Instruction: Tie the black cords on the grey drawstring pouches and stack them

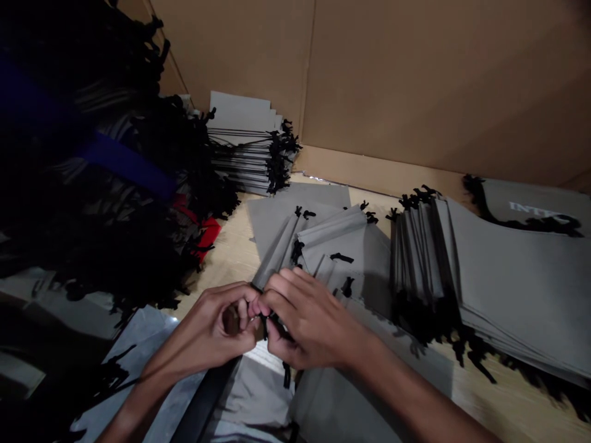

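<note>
Black drawstring cord point(265, 326), a short knotted end by the look of it, sits between the two hands, left of the large pouch stack point(521, 277) and nearer the wearer than its back edge. The left hand point(217, 326) pinches it with thumb and curled fingers; the right hand point(307, 320) meets it from the other side, thumb and forefinger closed in on it. Knuckles hide exactly where each fingertip presses, and I cannot tell which pouch the cord belongs to.

It should be light, limp and hard to break, perhaps a little slick when drawn tight. The best hold is probably a tip pinch close to the knot, one hand each side. The loose grey pouches point(332, 246) lying left of the large pouch stack look thin and soft, likely to slide or crease if dragged; lifting by a hemmed edge would suit them.

Beyond the large pouch stack a cardboard wall point(415, 80) closes off the back. Far to its left, a dark heap of corded pouches point(152, 234) bristles with loose ends that could snag a sleeve. Between that heap and the hands, a bare strip of tabletop point(233, 243) offers some room, narrow but usable.
</note>
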Demonstrator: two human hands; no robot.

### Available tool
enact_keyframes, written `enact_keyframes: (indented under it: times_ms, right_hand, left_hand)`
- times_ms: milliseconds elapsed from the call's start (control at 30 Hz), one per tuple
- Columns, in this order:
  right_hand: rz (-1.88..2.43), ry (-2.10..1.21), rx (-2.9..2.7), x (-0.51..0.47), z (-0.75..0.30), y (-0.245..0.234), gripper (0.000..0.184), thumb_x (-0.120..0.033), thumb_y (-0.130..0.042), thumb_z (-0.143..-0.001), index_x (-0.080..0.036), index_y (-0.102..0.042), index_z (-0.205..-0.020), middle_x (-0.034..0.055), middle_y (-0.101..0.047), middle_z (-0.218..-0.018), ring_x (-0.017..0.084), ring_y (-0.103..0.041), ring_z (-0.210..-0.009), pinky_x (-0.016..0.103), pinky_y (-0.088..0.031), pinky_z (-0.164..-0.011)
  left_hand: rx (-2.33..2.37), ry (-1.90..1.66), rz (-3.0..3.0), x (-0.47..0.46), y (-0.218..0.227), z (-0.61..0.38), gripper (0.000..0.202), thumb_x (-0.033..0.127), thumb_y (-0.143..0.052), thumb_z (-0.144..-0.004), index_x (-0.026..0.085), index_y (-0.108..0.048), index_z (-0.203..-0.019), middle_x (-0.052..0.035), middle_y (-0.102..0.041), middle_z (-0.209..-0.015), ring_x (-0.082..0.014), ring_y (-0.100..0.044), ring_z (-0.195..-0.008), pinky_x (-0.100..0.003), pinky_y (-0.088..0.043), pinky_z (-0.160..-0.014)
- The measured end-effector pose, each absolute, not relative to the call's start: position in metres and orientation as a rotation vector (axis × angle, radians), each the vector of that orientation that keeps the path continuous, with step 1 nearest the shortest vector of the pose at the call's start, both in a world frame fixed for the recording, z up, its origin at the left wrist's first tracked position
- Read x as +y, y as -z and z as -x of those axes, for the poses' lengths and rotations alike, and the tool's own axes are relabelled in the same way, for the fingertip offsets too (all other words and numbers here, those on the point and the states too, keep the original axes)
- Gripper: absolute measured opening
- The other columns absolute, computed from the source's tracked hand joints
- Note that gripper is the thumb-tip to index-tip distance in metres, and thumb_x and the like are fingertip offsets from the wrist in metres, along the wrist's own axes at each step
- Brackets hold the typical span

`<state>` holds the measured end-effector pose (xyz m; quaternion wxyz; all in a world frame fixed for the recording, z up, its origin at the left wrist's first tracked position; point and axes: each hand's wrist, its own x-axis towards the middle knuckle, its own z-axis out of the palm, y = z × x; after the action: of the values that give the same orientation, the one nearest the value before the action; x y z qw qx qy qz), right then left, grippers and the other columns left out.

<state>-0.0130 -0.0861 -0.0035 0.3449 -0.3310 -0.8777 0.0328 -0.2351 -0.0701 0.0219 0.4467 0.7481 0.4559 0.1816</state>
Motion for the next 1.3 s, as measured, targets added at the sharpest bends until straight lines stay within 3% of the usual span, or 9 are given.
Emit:
enact_keyframes:
  times_ms: [233, 433, 533, 667, 933, 1100, 1300]
  right_hand:
    - [0.841, -0.053, -2.23, -0.087, 0.015, 0.002, 0.018, -0.016, -0.053, -0.089, -0.016, -0.063, -0.104, 0.0094, -0.064, -0.096, 0.026, -0.051, -0.092, 0.041, -0.047, -0.084]
    - [0.84, -0.094, -2.221, -0.088, 0.015, -0.002, 0.016, -0.014, -0.053, -0.089, -0.017, -0.062, -0.102, 0.0071, -0.063, -0.092, 0.024, -0.052, -0.087, 0.039, -0.047, -0.081]
    - [0.812, 0.001, -2.223, -0.088, 0.015, -0.004, 0.018, -0.013, -0.053, -0.089, -0.015, -0.064, -0.103, 0.0077, -0.064, -0.089, 0.025, -0.053, -0.084, 0.039, -0.046, -0.078]
    - [0.78, 0.146, -2.218, -0.087, 0.015, -0.005, 0.013, -0.013, -0.057, -0.091, -0.014, -0.064, -0.101, 0.0088, -0.066, -0.087, 0.026, -0.053, -0.082, 0.041, -0.045, -0.074]
    - [0.913, -0.273, -2.163, -0.088, 0.008, -0.004, 0.012, -0.015, -0.056, -0.095, -0.02, -0.06, -0.105, 0.007, -0.065, -0.097, 0.024, -0.058, -0.091, 0.041, -0.049, -0.085]
    - [0.886, -0.289, -2.185, -0.088, 0.004, -0.003, 0.011, -0.016, -0.056, -0.097, -0.02, -0.059, -0.107, 0.0065, -0.066, -0.099, 0.024, -0.059, -0.094, 0.042, -0.049, -0.09]
    - [0.876, -0.297, -2.222, -0.09, 0.003, -0.005, 0.014, -0.016, -0.058, -0.097, -0.019, -0.061, -0.109, 0.0067, -0.067, -0.101, 0.024, -0.057, -0.096, 0.041, -0.048, -0.091]
  left_hand:
    - [1.08, -0.46, -1.657, -0.067, -0.024, 0.229, 0.009, 0.013, -0.064, -0.076, 0.02, -0.065, -0.081, 0.008, -0.057, -0.069, -0.0095, -0.049, -0.061, -0.019, -0.039, -0.056]
    - [1.11, -0.445, -1.497, -0.067, -0.027, 0.226, 0.009, 0.017, -0.066, -0.073, 0.018, -0.068, -0.082, 0.0085, -0.054, -0.063, -0.0081, -0.042, -0.057, -0.019, -0.031, -0.051]
    - [1.081, -0.431, -1.333, -0.068, -0.031, 0.224, 0.011, 0.02, -0.065, -0.07, 0.019, -0.065, -0.081, 0.0082, -0.058, -0.058, -0.008, -0.044, -0.053, -0.018, -0.033, -0.049]
    - [1.088, -0.389, -1.246, -0.069, -0.034, 0.224, 0.012, 0.025, -0.066, -0.076, 0.02, -0.065, -0.086, 0.0067, -0.063, -0.054, -0.0072, -0.042, -0.044, -0.016, -0.033, -0.042]
    - [1.103, -0.441, -1.273, -0.071, -0.028, 0.233, 0.026, 0.043, -0.077, -0.091, 0.021, -0.066, -0.099, 0.0071, -0.06, -0.061, -0.0066, -0.041, -0.042, -0.013, -0.038, -0.033]
    - [1.132, -0.415, -1.379, -0.072, -0.027, 0.236, 0.023, 0.04, -0.076, -0.092, 0.019, -0.07, -0.1, 0.0089, -0.052, -0.06, -0.0069, -0.041, -0.042, -0.014, -0.04, -0.034]
    - [1.17, -0.42, -1.561, -0.071, -0.032, 0.235, 0.008, 0.027, -0.075, -0.09, 0.02, -0.071, -0.09, 0.0087, -0.054, -0.064, -0.0063, -0.045, -0.045, -0.014, -0.036, -0.038]
